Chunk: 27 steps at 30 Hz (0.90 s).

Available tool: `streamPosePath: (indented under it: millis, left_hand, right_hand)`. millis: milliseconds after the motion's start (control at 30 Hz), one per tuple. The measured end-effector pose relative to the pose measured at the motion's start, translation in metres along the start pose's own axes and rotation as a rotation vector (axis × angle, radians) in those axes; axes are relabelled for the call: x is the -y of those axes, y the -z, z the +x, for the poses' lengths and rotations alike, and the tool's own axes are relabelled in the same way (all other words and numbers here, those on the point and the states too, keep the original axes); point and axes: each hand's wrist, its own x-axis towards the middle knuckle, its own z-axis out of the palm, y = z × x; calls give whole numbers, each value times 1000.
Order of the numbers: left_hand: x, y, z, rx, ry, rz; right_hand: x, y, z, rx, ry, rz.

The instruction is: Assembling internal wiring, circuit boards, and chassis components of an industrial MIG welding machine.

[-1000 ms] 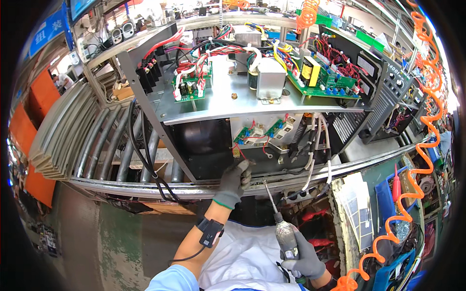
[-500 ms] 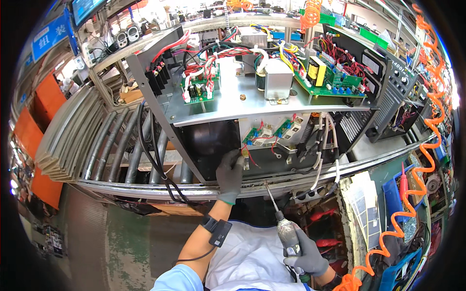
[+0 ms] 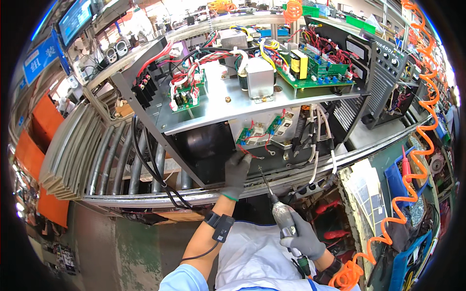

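Observation:
My left hand (image 3: 237,175), in a grey glove, reaches to the lower front of an open machine chassis (image 3: 213,122). Its fingers are pinched at a thin red wire (image 3: 251,155), whose ring terminal sticks out to the right of the fingertips. Just above is a pale metal plate (image 3: 238,127) with small green boards and white modules. In my gloved right hand (image 3: 306,238) is a pneumatic screwdriver (image 3: 282,213), gripped round its body. Its long bit points up and away, the tip near the chassis's lower edge, right of my left hand.
Rollers (image 3: 116,160) run along the left, beside stacked boards (image 3: 68,153). A coiled orange air hose (image 3: 388,228) hangs down the right side. Another machine (image 3: 388,82) stands at the right. Thick white cables (image 3: 331,140) droop over the bench edge. A blue bin (image 3: 395,179) holds parts.
My left fingers have moved to the red wire, and its ring terminal has swung up and right. The screwdriver has tilted, its tip shifting left and up. The whole view has shifted slightly.

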Motion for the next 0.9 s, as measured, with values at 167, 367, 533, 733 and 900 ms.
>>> streamPosePath:
  millis: [167,367,533,733,900]
  left_hand:
    - [12,-1,4,-42,-280,221]
    - [15,6,5,0,-280,228]
    - [7,9,4,33,-396,348]
    - [9,9,-3,59,-240,105]
    - [27,10,-29,135,20,33]
  right_hand:
    - [2,-7,16,-60,56,56]
    - [10,-15,23,-112,75,92]
    - [5,-14,30,-117,61,146]
    - [12,-13,33,-102,83,177]
    - [15,-12,31,-87,95,79]
